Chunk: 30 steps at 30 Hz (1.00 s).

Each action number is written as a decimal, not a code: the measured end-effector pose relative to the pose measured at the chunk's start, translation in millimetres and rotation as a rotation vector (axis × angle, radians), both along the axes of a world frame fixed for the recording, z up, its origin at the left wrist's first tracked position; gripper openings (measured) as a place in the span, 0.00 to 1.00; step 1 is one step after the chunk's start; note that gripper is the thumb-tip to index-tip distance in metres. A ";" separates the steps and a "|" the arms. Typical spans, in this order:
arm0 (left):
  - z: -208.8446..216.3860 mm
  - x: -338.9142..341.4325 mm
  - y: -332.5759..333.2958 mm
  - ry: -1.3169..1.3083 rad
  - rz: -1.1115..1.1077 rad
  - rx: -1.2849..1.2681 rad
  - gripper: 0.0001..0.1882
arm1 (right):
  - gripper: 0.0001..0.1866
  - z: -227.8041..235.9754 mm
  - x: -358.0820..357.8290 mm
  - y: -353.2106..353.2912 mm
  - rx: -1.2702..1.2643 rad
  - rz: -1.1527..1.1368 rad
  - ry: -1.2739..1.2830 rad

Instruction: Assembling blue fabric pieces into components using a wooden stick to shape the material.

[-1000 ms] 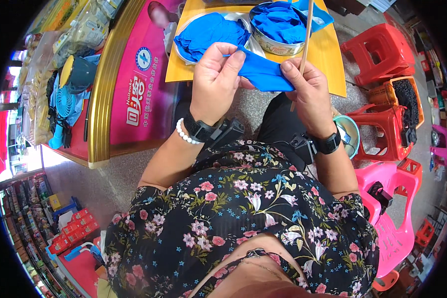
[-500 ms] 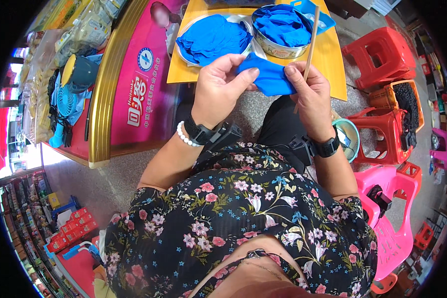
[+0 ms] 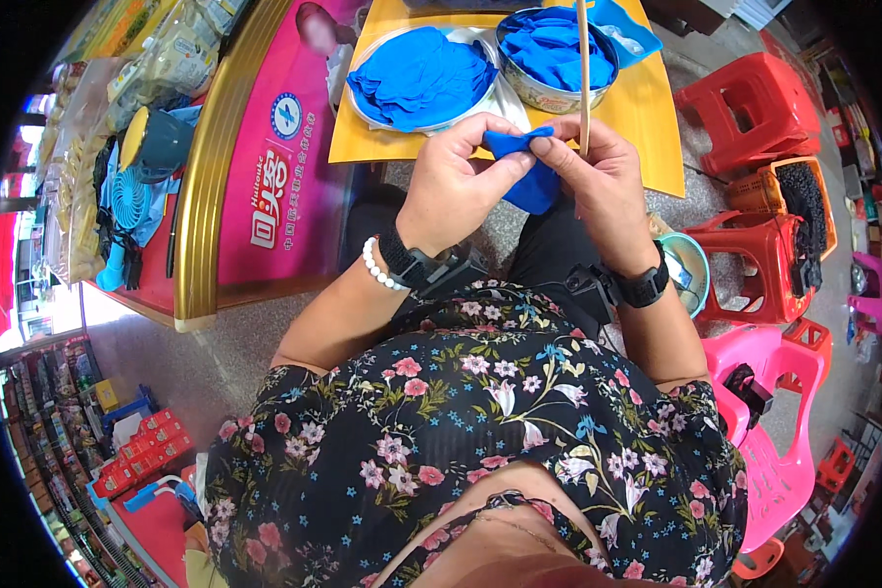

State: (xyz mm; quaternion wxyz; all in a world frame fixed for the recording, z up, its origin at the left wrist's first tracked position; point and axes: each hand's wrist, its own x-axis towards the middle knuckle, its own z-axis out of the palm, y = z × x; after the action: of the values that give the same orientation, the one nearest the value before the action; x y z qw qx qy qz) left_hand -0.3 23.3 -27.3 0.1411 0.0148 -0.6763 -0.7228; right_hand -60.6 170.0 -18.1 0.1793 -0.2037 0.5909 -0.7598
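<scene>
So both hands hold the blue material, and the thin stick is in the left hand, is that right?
Not quite: in the head view, the thin stick is in the right hand. Left hand and right hand both hold the blue material, as you said.

Item: one thin, bright blue, fabric-like sheet (image 3: pixel 533 190); its upper part is bunching between the fingertips of the left hand (image 3: pixel 459 184) and the right hand (image 3: pixel 603 176), which are pinching it close together; its lower part is hanging below them as a loose flap.

Item: one slender, light-brown, wood-like stick (image 3: pixel 585 78); standing nearly upright at the right hand's fingers, its upper end running out of view.
</scene>
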 end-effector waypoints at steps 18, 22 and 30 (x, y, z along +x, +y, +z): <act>5.2 9.7 0.5 0.117 0.110 -0.055 0.07 | 0.06 -3.4 6.5 -0.5 -0.115 0.010 0.010; 7.5 9.9 -2.6 0.134 0.071 -0.040 0.07 | 0.06 -4.8 6.5 -1.6 -0.089 -0.019 0.126; 8.9 8.4 -2.9 0.264 0.077 -0.221 0.05 | 0.05 3.9 8.2 4.3 -0.144 0.074 -0.050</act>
State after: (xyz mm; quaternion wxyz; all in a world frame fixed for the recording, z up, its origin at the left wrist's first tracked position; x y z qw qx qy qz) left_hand 8.1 20.4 -18.5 0.2570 -0.0698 -0.7263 -0.6338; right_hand -52.3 174.3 -14.2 0.2068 -0.2185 0.5220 -0.7981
